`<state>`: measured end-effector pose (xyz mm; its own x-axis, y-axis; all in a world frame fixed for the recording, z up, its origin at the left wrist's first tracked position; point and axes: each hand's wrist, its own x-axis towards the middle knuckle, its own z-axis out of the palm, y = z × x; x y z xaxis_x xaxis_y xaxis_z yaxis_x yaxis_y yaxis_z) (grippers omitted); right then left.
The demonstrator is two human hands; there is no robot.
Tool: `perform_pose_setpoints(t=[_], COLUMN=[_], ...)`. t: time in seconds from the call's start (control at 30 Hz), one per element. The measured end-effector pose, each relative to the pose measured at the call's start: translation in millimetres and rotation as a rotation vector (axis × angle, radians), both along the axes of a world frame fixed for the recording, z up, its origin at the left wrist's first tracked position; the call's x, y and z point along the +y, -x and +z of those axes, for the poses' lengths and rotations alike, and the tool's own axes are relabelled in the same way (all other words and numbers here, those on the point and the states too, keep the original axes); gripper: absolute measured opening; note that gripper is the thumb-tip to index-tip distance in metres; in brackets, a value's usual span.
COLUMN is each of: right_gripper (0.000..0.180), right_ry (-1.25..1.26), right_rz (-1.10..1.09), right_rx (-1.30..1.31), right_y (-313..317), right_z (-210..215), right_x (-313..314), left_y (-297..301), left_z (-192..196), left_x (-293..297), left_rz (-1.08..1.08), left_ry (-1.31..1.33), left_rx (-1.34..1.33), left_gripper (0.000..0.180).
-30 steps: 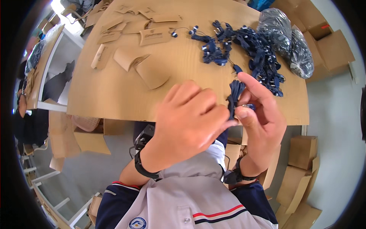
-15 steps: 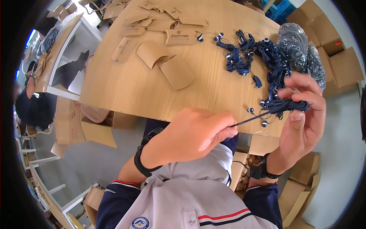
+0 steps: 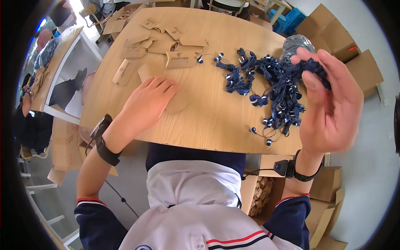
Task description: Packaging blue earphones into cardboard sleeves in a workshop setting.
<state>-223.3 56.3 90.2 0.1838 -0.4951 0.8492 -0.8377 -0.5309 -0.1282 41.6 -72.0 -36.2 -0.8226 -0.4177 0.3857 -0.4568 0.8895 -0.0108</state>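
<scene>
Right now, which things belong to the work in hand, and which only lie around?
In use: right hand holding dark blue cord bundle; left hand on brown card piece; cord pile.
Lying about: cardboard boxes; grey bag.

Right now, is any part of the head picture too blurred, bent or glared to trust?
Head view: right hand slightly motion-soft; table edges bow from fisheye; window glare whitens the top left corner; black vignette rings the rim; cord pile stays sharp.
</scene>
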Motion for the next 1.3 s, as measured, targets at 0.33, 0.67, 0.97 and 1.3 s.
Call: perform_pose_setpoints(t=[0.33, 0.67, 0.97, 1.3], right_gripper=[0.02, 0.027, 0.021, 0.026], right_ry=[0.256, 0.263, -0.076, -0.496], right_rz=[-0.027, 0.354, 0.461, 0.432], right_rx=[-0.118, -0.208, -0.257, -0.275], right_y=[-28, -26, -49, -31], right_z=[20, 32, -6, -41], right_x=[-5, 8, 29, 20], left_y=[33, 81, 71, 62], left_z=[37, 36, 45, 34], left_x=[73, 106, 108, 98], left_rz=[-0.123, -0.304, -0.303, -0.37], left_ry=[-1.102, -1.264, -1.411, -1.893], left_rx=[0.72, 0.867, 0.879, 0.872], left_gripper=[0.021, 0.02, 0.025, 0.036])
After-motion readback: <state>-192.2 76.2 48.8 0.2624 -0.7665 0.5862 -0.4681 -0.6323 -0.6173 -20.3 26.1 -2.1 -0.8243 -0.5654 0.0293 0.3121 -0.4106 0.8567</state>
